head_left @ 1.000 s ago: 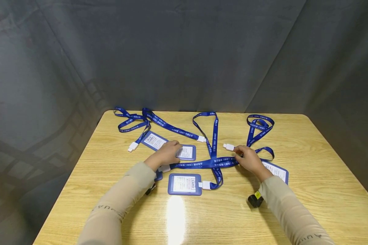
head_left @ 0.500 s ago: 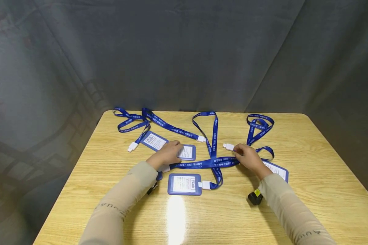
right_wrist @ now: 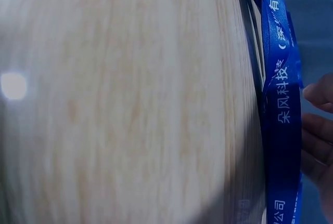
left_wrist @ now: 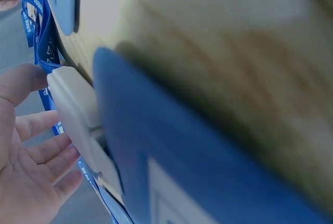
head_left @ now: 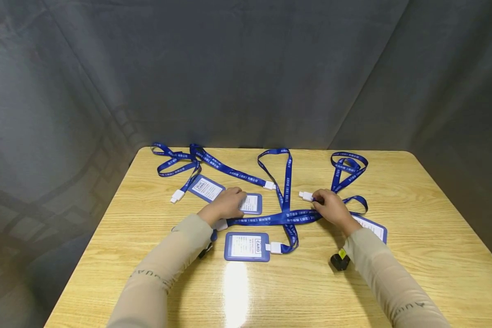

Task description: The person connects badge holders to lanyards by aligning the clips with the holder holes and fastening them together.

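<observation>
Before a curtain (head_left: 246, 73), the front badge (head_left: 247, 247) lies on the tabletop (head_left: 287, 296), left of the front clip (head_left: 275, 248). Behind them, a crosswise strap (head_left: 266, 221) runs between the left hand (head_left: 225, 203) and the right hand (head_left: 331, 207), crossing a lengthwise strap (head_left: 288, 177). The right clip (head_left: 306, 196) lies just left of the right hand, the right badge (head_left: 374, 230) to its right. Behind the left hand lies the rear badge (head_left: 207, 188).

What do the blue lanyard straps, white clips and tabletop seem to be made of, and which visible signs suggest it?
Lanyard straps: probably woven fabric, slightly shiny; they fold and twist. White clips: likely smooth hard plastic, with an opaque, blocky shape. Tabletop: glossy wood or wood-look laminate; it shows grain and a bright reflection.
</observation>
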A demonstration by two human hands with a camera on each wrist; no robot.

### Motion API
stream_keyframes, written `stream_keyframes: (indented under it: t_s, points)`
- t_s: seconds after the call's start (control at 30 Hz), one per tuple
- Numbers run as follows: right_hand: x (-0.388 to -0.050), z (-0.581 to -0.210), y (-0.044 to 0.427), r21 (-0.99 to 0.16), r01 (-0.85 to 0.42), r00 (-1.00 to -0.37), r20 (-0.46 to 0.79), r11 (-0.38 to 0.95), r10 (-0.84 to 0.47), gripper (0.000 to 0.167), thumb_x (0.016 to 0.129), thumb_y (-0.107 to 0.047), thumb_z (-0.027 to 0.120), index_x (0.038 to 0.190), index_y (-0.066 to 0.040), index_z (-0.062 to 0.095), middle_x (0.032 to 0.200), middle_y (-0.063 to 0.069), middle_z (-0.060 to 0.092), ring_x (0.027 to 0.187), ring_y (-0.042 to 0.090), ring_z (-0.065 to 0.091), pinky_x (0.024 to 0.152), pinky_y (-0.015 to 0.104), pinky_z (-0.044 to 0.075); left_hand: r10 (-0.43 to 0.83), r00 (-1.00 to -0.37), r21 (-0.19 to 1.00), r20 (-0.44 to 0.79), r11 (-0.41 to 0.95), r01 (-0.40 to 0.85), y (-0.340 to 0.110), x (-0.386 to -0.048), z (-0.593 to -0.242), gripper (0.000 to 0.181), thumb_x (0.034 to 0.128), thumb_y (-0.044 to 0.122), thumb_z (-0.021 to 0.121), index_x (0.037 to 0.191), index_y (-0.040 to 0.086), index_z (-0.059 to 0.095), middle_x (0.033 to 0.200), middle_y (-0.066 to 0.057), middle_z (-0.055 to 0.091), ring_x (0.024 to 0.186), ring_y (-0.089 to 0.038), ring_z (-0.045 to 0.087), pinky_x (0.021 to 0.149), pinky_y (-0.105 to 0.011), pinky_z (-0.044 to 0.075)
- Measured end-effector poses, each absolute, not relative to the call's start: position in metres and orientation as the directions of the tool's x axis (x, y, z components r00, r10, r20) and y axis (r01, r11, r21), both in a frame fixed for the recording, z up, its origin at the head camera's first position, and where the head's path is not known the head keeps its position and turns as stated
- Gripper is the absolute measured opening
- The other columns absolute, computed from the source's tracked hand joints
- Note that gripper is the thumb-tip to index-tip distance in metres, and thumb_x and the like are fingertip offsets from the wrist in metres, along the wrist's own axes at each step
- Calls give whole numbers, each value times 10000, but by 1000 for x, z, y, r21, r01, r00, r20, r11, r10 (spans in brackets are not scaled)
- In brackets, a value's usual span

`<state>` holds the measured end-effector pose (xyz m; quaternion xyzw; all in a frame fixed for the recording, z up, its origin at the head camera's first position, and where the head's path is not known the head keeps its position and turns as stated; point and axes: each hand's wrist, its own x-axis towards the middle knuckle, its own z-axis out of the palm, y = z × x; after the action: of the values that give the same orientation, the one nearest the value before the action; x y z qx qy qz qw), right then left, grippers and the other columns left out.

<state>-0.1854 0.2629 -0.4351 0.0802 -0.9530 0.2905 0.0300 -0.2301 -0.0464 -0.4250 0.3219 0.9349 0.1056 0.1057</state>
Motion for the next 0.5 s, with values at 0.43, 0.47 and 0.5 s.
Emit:
stream_keyframes:
  t_s: [0.43, 0.47, 0.5]
  points:
    - [-191, -435, 260, -515, -165, -985, 122, 841, -119, 251, 761, -39, 588, 983, 68, 544, 915, 202, 540, 853, 322, 497, 749, 445, 400, 616, -772, 261, -158, 780, 569, -42, -234, -422, 681, 644, 319, 700, 1222, 46, 466, 1074, -112, 464, 969, -237, 418, 881, -342, 323]
    - [-191, -436, 260, -517, -167, -985, 122, 839, -121, 254, 760, -37, 587, 985, 71, 543, 920, 207, 539, 859, 327, 496, 755, 449, 398, 613, -773, 257, -159, 782, 567, -42, -234, -422, 691, 629, 318, 708, 1217, 44, 471, 1049, -106, 466, 945, -229, 419, 864, -334, 333]
    - [-191, -436, 259, -520, -166, -985, 120, 838, -121, 256, 760, -39, 587, 987, 71, 543, 925, 208, 538, 865, 329, 494, 760, 449, 397, 611, -776, 249, -161, 785, 567, -41, -235, -421, 694, 615, 315, 713, 1210, 46, 478, 1026, -99, 467, 923, -220, 419, 848, -326, 342]
